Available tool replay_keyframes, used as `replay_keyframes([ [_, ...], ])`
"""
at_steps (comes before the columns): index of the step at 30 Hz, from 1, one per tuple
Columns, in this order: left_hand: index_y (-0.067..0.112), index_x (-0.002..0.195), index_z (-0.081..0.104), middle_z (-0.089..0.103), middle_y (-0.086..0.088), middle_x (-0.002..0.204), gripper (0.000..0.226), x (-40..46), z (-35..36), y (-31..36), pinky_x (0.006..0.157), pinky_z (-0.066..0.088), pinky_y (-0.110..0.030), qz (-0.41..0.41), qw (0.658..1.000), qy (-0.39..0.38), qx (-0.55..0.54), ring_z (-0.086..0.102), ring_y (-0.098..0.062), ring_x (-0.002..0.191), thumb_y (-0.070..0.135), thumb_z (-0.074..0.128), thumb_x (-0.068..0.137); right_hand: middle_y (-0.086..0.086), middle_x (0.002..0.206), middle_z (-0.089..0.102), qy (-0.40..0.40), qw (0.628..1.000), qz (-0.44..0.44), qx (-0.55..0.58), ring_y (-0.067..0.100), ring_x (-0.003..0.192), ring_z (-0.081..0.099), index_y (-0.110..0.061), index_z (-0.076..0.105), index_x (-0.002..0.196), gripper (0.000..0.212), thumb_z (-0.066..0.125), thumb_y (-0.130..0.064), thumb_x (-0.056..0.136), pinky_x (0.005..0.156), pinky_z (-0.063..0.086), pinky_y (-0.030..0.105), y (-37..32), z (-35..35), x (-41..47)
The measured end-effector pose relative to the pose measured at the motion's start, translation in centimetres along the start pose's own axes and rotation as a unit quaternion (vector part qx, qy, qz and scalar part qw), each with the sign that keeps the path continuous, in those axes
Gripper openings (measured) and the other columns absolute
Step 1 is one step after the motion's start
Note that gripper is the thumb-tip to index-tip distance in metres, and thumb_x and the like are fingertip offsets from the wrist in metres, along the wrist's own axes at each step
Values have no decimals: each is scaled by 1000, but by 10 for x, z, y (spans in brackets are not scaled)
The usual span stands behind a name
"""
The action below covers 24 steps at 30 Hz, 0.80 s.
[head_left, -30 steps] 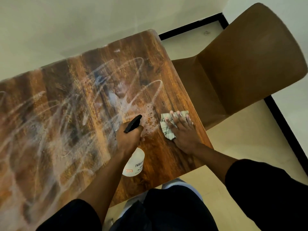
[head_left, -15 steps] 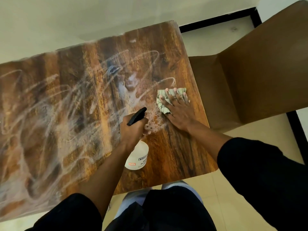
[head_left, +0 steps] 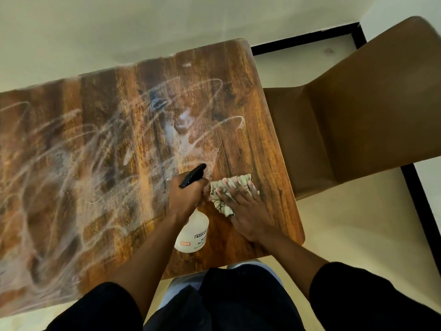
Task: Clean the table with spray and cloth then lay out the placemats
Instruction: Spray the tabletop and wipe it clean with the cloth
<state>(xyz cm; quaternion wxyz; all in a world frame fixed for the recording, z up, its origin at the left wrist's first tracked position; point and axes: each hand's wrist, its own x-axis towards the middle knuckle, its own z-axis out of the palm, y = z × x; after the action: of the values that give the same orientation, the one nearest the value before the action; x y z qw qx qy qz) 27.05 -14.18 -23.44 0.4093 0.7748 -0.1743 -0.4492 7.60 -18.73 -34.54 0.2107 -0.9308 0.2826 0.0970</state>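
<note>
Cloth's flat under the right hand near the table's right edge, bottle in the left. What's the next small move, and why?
Probably sweep the right hand and the cloth away from you and leftward, into the foam streaks. That hand presses the cloth flat near the table edge, where the wood looks bare, while white streaks cover the surface beyond. The left hand grips the spray bottle, beside the cloth.

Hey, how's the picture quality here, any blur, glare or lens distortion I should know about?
Head view: wide-angle bending curves the table edges and the chair; the far left tabletop looks smeared and soft, with pale glare over the wet streaks. The left hand, spray bottle, right hand and cloth are fairly sharp. Lighting is soft, with no hard shadows.
</note>
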Motion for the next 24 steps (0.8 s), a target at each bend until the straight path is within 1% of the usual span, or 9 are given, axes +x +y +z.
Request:
replay_keyframes([
  [2,46,114,68,65,-16,67,46,5,1,2,48,49,-30,-6,1000,-12,4,73,-32,59,2,62,100,2,171,2,20,1000,22,-2,24,157,-9,-33,9,162,72,36,-38,96,126,-3,53,21,-11,13],
  [3,44,114,69,65,-14,67,44,7,2,3,47,49,-29,-8,1000,-15,7,74,-31,59,2,62,100,3,171,0,29,999,36,-9,25,157,-11,-32,8,163,72,36,-37,97,126,-2,53,34,-18,23],
  [6,33,87,70,66,-15,67,35,14,5,10,49,46,-28,-10,1000,-15,14,74,-30,59,0,63,96,1,170,-8,41,996,78,-27,25,156,-15,-34,0,162,72,35,-36,99,126,-3,52,73,-40,58],
  [7,30,85,68,66,-14,67,32,16,6,12,48,46,-27,-12,1000,-15,13,74,-30,58,0,64,95,1,170,-9,47,994,91,-30,25,156,-14,-34,0,162,73,35,-36,99,126,-4,52,84,-48,70],
  [11,31,104,69,68,-14,70,28,26,14,16,45,47,-26,-23,999,-24,4,76,-30,62,4,65,98,-2,170,-12,52,988,143,-13,25,156,-16,-36,-2,162,73,38,-37,101,126,-3,52,114,-66,106],
  [13,34,104,69,67,-12,69,29,27,19,15,46,47,-26,-24,999,-32,-2,77,-34,65,6,66,98,-3,170,-14,59,988,146,-10,24,155,-18,-37,-4,161,73,40,-38,103,126,-1,53,116,-67,109],
  [18,36,100,69,64,-12,68,28,24,33,11,45,46,-27,-28,999,-46,-2,76,-39,66,8,68,98,-1,170,-13,75,983,168,-2,25,156,-17,-34,-3,162,75,42,-36,102,126,0,52,105,-53,88],
  [22,35,98,71,64,-13,68,30,17,40,10,46,46,-28,-16,998,-61,4,74,-33,61,6,67,97,-1,170,-14,84,979,183,20,25,155,-18,-33,-4,162,76,42,-36,102,126,4,53,94,-37,40],
  [24,30,94,71,64,-13,67,27,14,45,10,46,45,-27,-14,998,-60,8,72,-31,59,4,67,95,0,170,-12,90,977,190,29,25,155,-18,-32,-3,162,77,43,-35,101,126,7,54,89,-27,10],
])
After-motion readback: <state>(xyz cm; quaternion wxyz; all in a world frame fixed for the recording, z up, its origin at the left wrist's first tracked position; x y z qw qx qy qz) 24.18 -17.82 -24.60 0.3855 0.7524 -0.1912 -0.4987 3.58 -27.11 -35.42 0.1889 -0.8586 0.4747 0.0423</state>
